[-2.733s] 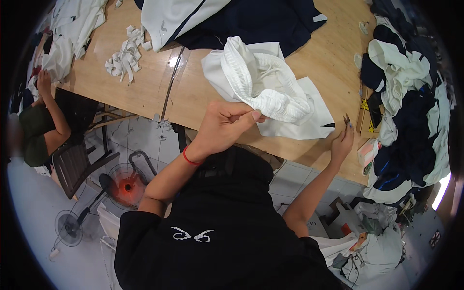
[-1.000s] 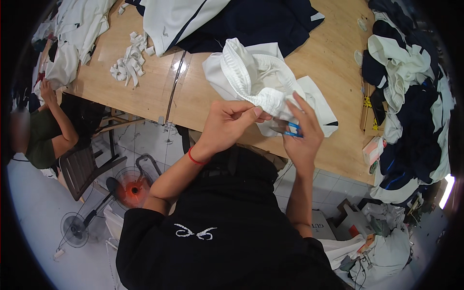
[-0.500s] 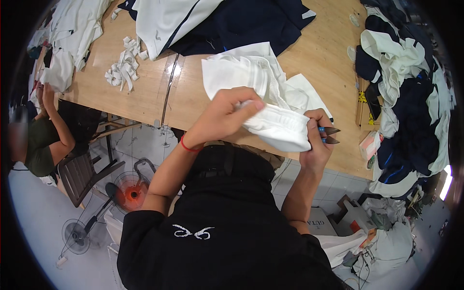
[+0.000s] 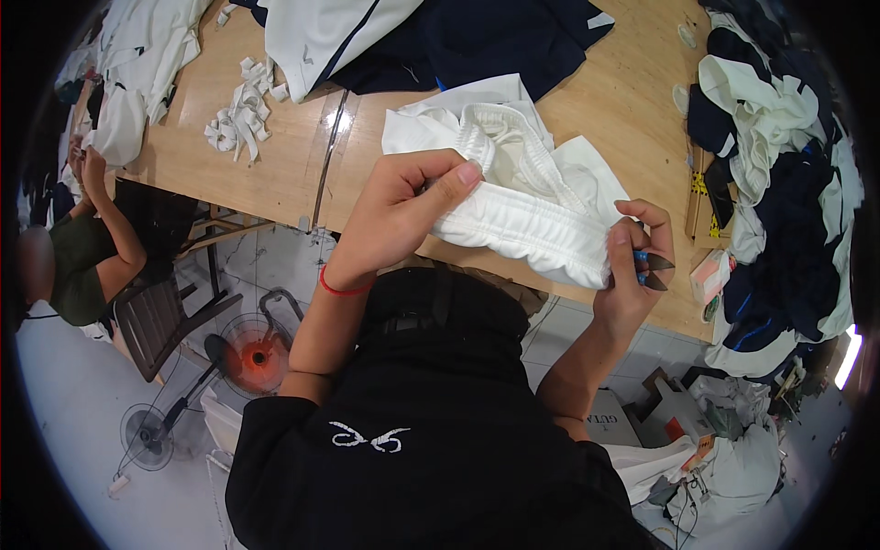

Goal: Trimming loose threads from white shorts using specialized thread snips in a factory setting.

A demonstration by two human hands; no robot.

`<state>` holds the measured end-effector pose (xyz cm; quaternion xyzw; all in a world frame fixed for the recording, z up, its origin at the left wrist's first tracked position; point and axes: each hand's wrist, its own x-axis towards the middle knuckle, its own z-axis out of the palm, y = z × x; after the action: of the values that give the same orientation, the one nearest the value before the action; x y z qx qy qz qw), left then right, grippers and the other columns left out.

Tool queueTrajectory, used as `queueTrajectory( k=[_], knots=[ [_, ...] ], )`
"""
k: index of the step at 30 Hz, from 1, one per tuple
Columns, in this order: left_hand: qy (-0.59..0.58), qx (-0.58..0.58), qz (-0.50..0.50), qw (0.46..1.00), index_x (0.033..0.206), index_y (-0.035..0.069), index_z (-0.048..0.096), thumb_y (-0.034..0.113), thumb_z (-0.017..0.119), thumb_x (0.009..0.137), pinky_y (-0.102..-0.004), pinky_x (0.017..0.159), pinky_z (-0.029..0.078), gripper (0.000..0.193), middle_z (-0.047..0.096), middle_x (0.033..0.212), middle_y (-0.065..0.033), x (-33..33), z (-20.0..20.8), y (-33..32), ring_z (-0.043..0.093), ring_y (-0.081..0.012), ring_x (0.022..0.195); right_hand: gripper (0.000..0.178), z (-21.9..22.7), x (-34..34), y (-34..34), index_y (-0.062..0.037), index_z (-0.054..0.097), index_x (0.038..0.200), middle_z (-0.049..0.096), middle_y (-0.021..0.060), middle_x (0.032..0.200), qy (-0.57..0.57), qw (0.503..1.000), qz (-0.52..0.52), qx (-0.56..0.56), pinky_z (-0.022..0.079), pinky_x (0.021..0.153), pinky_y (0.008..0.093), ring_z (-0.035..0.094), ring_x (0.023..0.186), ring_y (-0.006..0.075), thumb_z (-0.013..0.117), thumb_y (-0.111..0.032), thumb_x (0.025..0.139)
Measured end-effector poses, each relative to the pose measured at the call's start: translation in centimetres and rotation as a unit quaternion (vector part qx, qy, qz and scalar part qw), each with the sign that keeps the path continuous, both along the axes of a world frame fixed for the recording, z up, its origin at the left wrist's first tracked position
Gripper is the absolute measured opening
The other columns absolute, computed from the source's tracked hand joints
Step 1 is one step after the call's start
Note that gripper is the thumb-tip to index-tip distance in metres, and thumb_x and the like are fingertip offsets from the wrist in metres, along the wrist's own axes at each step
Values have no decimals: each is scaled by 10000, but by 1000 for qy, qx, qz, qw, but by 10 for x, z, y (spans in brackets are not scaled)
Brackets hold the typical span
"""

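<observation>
- Your left hand grips the white waistband.
- Your right hand grips its right end and blue snips.
- Navy cloth lies on the counter.

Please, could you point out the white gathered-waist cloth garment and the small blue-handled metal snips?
White gathered-waist cloth garment (image 4: pixel 532 222): head view, on the waistband.
Small blue-handled metal snips (image 4: pixel 657 261): head view, on the upper blade.

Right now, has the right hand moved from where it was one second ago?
Yes: the right hand has moved rightward, farther from the table seam.
</observation>
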<state>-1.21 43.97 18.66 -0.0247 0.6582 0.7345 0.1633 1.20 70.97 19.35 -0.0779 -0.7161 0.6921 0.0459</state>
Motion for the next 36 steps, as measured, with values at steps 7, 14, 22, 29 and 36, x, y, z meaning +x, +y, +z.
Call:
queueTrajectory(
  k=[7,14,22,29,36],
  knots=[
    [15,-15,-1,1000,986,-46,744,219,643,1098,-251,669,420,304,637,772,26,1,-2,-7,515,-41,765,195,1,1,1,17,628,1197,536,-84,705,8,1000,-21,20,233,642,203,372,664,-3,671,-58,1022],
    [234,-139,186,944,1108,-7,742,129,700,1041,-284,892,503,158,742,1032,-71,-18,-33,-20,658,-135,979,176,-26,-24,54,31,692,1183,673,8,857,87,976,-146,138,406,716,207,524,773,43,644,-87,1062],
    [214,-306,123,919,1348,59,690,154,829,912,-431,1134,466,467,670,1383,-160,-9,-64,-80,625,-305,1313,422,-88,-5,139,61,649,1352,749,163,1205,21,913,-223,341,509,1021,338,694,1137,238,715,-219,1043],
    [320,-492,39,809,1312,112,706,197,816,908,-463,1141,459,428,695,1310,-180,-19,-115,-3,629,-358,1303,352,-120,6,99,19,678,1204,745,112,1013,-215,850,-140,460,533,818,343,693,881,240,798,-228,984],
    [213,-26,212,953,957,32,710,134,692,1054,-219,632,404,143,657,782,-5,-14,38,-20,556,-77,687,113,-9,-12,160,-60,694,1102,638,-19,890,118,960,-246,66,433,618,208,545,729,47,691,-171,1078]
  ],
)
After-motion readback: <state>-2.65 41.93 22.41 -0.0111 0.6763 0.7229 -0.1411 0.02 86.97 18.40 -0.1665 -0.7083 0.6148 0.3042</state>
